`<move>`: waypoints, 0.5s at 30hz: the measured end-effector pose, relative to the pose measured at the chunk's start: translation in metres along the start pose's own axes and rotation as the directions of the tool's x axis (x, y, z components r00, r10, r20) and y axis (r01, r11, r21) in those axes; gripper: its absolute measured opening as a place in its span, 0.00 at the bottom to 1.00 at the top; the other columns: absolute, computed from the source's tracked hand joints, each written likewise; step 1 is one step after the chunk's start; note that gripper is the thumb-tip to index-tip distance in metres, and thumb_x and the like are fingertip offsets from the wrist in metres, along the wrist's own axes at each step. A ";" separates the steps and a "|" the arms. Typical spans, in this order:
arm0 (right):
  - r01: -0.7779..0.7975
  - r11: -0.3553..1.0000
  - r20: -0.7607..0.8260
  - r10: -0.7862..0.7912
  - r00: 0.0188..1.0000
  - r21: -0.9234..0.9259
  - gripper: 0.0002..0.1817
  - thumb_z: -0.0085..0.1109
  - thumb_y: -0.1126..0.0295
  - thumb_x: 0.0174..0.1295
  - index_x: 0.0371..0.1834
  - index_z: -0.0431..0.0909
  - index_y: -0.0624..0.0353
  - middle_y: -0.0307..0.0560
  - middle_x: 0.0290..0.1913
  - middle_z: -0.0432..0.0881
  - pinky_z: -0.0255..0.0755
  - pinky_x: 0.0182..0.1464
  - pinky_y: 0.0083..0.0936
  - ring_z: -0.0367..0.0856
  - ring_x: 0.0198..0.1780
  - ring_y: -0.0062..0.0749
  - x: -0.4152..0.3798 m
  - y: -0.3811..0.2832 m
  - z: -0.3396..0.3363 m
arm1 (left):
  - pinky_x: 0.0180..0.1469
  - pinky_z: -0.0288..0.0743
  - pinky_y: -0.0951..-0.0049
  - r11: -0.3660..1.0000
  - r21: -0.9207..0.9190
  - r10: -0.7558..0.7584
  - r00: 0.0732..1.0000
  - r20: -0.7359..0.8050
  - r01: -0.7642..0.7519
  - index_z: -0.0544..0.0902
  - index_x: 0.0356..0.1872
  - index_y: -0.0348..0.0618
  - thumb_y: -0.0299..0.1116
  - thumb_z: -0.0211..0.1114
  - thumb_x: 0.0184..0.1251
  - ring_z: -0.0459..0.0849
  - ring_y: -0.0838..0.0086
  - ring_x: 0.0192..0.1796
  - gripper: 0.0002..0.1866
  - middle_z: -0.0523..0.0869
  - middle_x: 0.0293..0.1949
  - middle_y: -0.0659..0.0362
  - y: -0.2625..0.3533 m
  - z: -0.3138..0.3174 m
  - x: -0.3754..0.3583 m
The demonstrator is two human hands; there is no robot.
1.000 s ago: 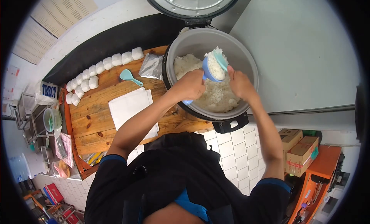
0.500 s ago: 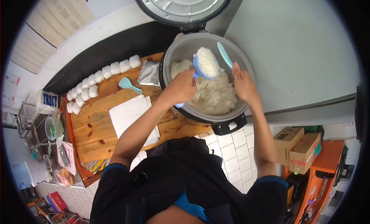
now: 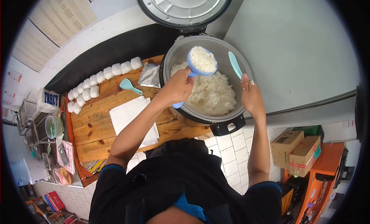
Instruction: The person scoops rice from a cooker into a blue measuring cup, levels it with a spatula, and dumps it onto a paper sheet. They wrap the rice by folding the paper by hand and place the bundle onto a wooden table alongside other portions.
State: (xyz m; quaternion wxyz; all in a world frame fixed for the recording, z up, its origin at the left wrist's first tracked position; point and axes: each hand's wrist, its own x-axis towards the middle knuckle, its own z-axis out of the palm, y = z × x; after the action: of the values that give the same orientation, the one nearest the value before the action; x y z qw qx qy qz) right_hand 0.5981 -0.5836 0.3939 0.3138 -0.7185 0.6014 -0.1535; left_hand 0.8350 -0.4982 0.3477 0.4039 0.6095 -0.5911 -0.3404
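My left hand [image 3: 180, 86] is wrapped round the handle of a blue scoop [image 3: 190, 73], whose bowl is filled with white rice [image 3: 203, 60]. The scoop is over the left part of a large rice cooker [image 3: 175, 46] with cooked rice [image 3: 214, 95] in its pot. My right hand [image 3: 252, 97] grips a light teal paddle [image 3: 234, 65], its blade pointing up and left over the pot's right side. A few rice grains stick near the fingers of my right hand. The cooker's metal lid [image 3: 185, 8] stands open behind the pot.
On the wooden table [image 3: 92, 125] are several white wrapped portions [image 3: 116, 69], a second teal paddle [image 3: 130, 86], a silver bag [image 3: 149, 74] and white paper sheets [image 3: 129, 118]. Cardboard boxes [image 3: 287, 147] stand at the right, below a large grey panel [image 3: 296, 50].
The blue scoop has tilted to a more level position, its rice now flatter and lower. My right hand and the teal paddle have moved right and down, away from the scoop.
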 end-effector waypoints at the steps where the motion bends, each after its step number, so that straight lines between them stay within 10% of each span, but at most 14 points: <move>1: 0.002 1.000 0.003 -0.002 1.000 0.005 0.38 0.28 0.46 0.80 0.37 0.80 0.73 0.75 0.34 0.80 0.71 0.50 0.52 0.79 0.43 0.70 -0.005 -0.004 0.008 | 0.34 0.70 0.63 0.997 -0.036 -0.065 0.998 0.016 0.066 0.71 0.56 0.33 0.23 0.52 0.70 0.72 0.63 0.24 0.15 0.73 0.25 0.48 -0.002 0.004 0.000; 3: 0.185 0.983 0.250 -0.175 0.952 -0.014 0.38 0.29 0.46 0.80 0.36 0.78 0.73 0.72 0.31 0.79 0.71 0.47 0.49 0.78 0.39 0.68 -0.021 -0.016 0.032 | 0.35 0.70 0.62 0.988 -0.072 -0.134 0.990 0.049 0.137 0.71 0.57 0.33 0.23 0.51 0.69 0.73 0.61 0.24 0.16 0.73 0.25 0.46 0.004 0.014 -0.007; 6: 0.357 0.934 0.186 -0.347 0.919 -0.027 0.37 0.29 0.46 0.80 0.34 0.78 0.71 0.68 0.27 0.78 0.73 0.45 0.47 0.79 0.35 0.63 -0.021 -0.003 0.057 | 0.39 0.72 0.51 0.980 0.197 -0.018 0.999 -0.042 0.026 0.72 0.47 0.22 0.22 0.53 0.60 0.81 0.41 0.35 0.15 0.80 0.29 0.35 0.021 0.018 -0.016; 10: 0.169 0.978 0.434 -0.204 0.878 0.119 0.37 0.31 0.45 0.80 0.36 0.79 0.71 0.69 0.31 0.80 0.74 0.48 0.47 0.81 0.40 0.64 -0.007 -0.019 -0.018 | 0.42 0.73 0.49 0.988 0.156 0.012 1.000 0.013 -0.014 0.72 0.47 0.20 0.21 0.54 0.56 0.82 0.38 0.39 0.17 0.81 0.30 0.34 0.002 0.015 -0.020; 12: 0.163 0.985 0.310 -0.136 0.941 -0.063 0.35 0.33 0.47 0.80 0.39 0.81 0.70 0.69 0.34 0.82 0.75 0.49 0.47 0.82 0.41 0.65 -0.015 -0.028 0.004 | 0.42 0.73 0.49 0.988 0.140 0.065 0.997 -0.045 -0.058 0.73 0.46 0.21 0.21 0.54 0.56 0.82 0.38 0.39 0.16 0.81 0.30 0.35 0.003 0.017 -0.019; 14: 0.511 0.820 0.008 -0.527 0.850 -0.258 0.34 0.33 0.48 0.80 0.36 0.82 0.68 0.68 0.30 0.82 0.76 0.45 0.50 0.83 0.37 0.65 -0.007 0.003 0.055 | 0.38 0.73 0.53 0.974 0.227 0.008 1.000 0.024 -0.013 0.74 0.43 0.25 0.21 0.53 0.61 0.82 0.47 0.33 0.12 0.79 0.27 0.39 0.020 0.011 -0.025; 15: 0.509 0.817 0.107 -0.500 0.859 -0.270 0.32 0.35 0.50 0.79 0.35 0.81 0.68 0.71 0.31 0.82 0.75 0.46 0.53 0.82 0.39 0.66 0.003 0.001 0.046 | 0.38 0.73 0.53 0.973 0.230 0.013 1.000 0.016 -0.016 0.74 0.43 0.25 0.21 0.53 0.61 0.82 0.47 0.33 0.12 0.79 0.27 0.39 0.013 0.011 -0.025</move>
State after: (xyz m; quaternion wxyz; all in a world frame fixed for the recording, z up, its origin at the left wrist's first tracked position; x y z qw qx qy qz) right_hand 0.6257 -0.5738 0.3578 0.1629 -0.8922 0.4006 -0.1301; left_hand 0.8180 -0.4735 0.3533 0.3289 0.6452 -0.6340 -0.2713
